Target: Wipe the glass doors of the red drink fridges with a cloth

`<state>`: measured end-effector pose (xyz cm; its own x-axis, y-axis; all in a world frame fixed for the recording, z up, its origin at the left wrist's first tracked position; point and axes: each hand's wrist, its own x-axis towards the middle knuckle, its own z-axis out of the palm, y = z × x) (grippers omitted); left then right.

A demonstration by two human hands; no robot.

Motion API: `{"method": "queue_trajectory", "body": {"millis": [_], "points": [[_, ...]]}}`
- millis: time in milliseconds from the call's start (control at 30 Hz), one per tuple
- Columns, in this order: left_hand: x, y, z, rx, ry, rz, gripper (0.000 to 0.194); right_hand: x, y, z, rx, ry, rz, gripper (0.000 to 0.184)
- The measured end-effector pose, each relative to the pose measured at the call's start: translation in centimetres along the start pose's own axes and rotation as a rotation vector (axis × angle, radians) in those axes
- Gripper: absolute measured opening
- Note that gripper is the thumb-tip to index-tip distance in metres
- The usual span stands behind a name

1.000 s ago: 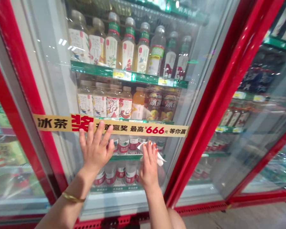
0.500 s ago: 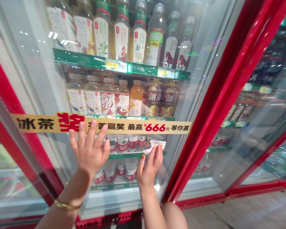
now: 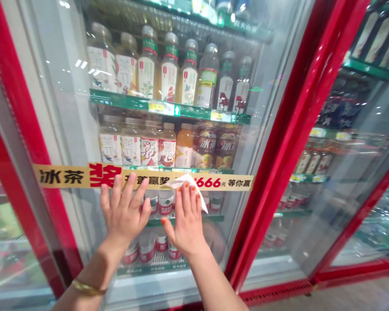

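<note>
Tissue [image 3: 183,178] against the glass door [image 3: 261,147], across the lower edge of the yellow strip [image 3: 157,180], under nearly straight, slightly parted fingers of the right hand [image 3: 186,226], beside the spread, empty left hand [image 3: 125,218]: apparently mid-wipe, next calling for even pressure along that edge.

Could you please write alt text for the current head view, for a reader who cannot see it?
A person's right hand, fingers extended, holds a white tissue against a glass cooler door, partly covering a pale yellow promotional strip. The left hand is spread beside it, fingertips over the strip. Bottled drinks line green-edged shelves behind the glass.
</note>
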<state>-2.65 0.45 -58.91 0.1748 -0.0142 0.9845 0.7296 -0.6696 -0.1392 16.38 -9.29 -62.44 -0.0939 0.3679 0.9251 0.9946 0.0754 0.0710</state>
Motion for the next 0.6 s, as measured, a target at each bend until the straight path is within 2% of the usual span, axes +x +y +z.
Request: {"method": "queue_trajectory", "body": {"millis": [67, 133, 200, 267, 300, 367, 467, 533, 600], "points": [[0.0, 0.0, 0.0, -0.001, 0.002, 0.004, 0.085, -1.3, 0.7, -0.3, -0.049, -0.031, -0.066, 0.09], [0.1, 0.1, 0.1, -0.003, 0.008, 0.003, 0.084, -1.3, 2.8, -1.1, -0.091, 0.016, 0.058, 0.086], [0.1, 0.1, 0.2, -0.006, 0.022, 0.005, 0.084, 0.9, 4.9, -2.2, -0.096, 0.105, 0.233, 0.083], [0.1, 0.1, 0.2, -0.008, 0.027, 0.013, 0.084, 4.4, 5.8, -2.9, -0.09, 0.177, 0.307, 0.084], [0.1, 0.0, 0.2, -0.008, 0.026, 0.016, 0.084, 6.0, 5.6, -3.0, -0.098, 0.178, 0.283, 0.086], [0.1, 0.0, 0.2, -0.007, 0.019, 0.017, 0.084, 7.6, 4.7, -3.0, -0.113, 0.112, 0.129, 0.092], [0.0, 0.0, 0.1, -0.01, 0.013, 0.01, 0.085, 6.2, 4.3, -3.5, -0.117, -0.047, -0.154, 0.096], [0.0, 0.0, 0.1, -0.008, 0.012, 0.004, 0.085, 4.7, 5.8, -4.5, -0.13, -0.063, -0.158, 0.091], [0.0, 0.1, 0.1, 0.003, 0.014, 0.002, 0.087, 4.8, 8.0, -5.7, -0.153, 0.017, -0.014, 0.085]]}}
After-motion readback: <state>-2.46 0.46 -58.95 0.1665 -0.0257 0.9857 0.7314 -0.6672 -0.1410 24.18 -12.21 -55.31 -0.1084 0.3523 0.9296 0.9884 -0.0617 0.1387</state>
